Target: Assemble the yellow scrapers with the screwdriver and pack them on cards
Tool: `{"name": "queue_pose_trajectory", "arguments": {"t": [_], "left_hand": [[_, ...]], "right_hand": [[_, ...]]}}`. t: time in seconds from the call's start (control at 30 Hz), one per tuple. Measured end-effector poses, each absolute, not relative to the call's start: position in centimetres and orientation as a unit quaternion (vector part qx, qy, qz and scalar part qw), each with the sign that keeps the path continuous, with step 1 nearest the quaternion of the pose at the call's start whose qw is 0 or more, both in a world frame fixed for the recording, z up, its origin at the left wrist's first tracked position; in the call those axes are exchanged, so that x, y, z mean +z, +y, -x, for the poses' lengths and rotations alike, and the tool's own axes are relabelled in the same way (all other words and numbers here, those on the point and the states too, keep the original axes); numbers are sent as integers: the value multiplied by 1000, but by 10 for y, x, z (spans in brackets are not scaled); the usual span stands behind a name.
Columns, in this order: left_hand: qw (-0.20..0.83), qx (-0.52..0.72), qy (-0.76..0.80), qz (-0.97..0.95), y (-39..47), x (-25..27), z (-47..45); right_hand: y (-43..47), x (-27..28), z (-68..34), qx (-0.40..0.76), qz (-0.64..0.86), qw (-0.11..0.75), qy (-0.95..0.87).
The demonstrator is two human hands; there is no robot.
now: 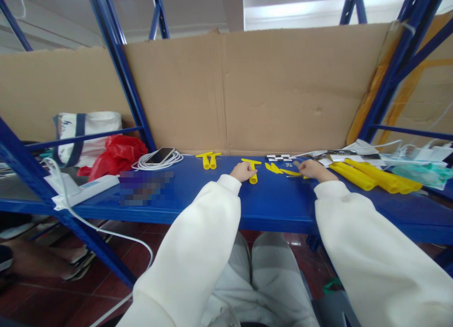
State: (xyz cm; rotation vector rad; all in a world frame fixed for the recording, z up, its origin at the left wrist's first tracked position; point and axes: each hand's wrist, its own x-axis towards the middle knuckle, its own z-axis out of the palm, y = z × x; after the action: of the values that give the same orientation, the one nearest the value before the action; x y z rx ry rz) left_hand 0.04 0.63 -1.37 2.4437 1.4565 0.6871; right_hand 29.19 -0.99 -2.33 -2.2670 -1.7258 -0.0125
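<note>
My left hand (242, 171) is closed on a yellow T-shaped tube piece (253, 179), its stem pointing toward me and its flat crossbar at the back. To the right, my right hand (312, 169) has its fingers pressed together low over the blue shelf top; a thin, dark, pointed thing (293, 176) shows by the fingertips, too small to name. Between the hands lie several flat yellow cut pieces (274, 168). Two more yellow T-shaped pieces (209, 161) rest side by side farther left, near the cardboard.
Several long yellow tubes (368, 176) lie at the right. A cardboard wall (283, 91) closes off the back. On the left are a phone (161, 155) on a coiled white cable, a red plastic bag (120, 153) and a white power strip (88, 191). Blue posts (122, 67) frame the shelf.
</note>
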Motion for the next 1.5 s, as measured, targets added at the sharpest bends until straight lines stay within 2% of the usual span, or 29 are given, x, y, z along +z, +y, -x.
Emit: {"name": "queue_pose_trajectory", "arguments": {"t": [0.6, 1.27, 1.5], "left_hand": [[115, 243, 490, -829, 8, -15, 0], [134, 245, 496, -822, 3, -12, -1], [119, 236, 495, -828, 3, -12, 0]], "right_hand": [[-19, -20, -276, 1, 882, 176, -438], [-14, -22, -279, -3, 881, 196, -431], [-17, -18, -284, 8, 862, 304, -405]]}}
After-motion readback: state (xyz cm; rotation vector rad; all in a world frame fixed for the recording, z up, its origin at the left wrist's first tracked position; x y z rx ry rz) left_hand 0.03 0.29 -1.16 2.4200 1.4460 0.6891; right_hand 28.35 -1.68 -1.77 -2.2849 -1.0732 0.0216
